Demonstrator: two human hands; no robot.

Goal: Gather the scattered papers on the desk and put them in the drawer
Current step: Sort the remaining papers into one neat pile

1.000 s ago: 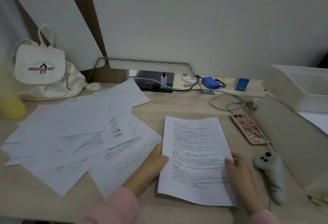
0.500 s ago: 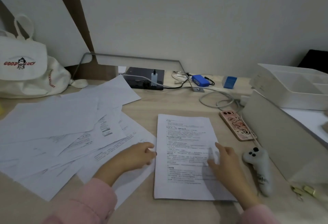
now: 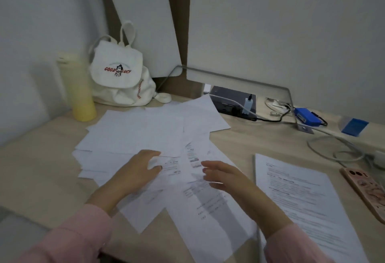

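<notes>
Several loose white papers (image 3: 137, 135) lie fanned and overlapping across the middle and left of the wooden desk (image 3: 41, 169). A separate printed stack (image 3: 302, 198) lies flat to the right, with nothing touching it. My left hand (image 3: 137, 171) hovers over the scattered sheets, fingers spread, its fingertips on or just above a printed sheet. My right hand (image 3: 227, 177) is beside it, fingers apart and a little blurred, over a printed page (image 3: 210, 206). Neither hand holds anything. No drawer is in view.
A yellow bottle (image 3: 78, 88) and a white backpack (image 3: 120, 77) stand at the back left. A black box (image 3: 233, 102) with cables, a blue device (image 3: 307, 116) and a blue card (image 3: 354, 126) line the back. A pink phone (image 3: 366, 192) lies at the right edge.
Both hands have left the printed stack and moved left over the scattered sheets. The view has swung left, so the stack now lies at the right.
</notes>
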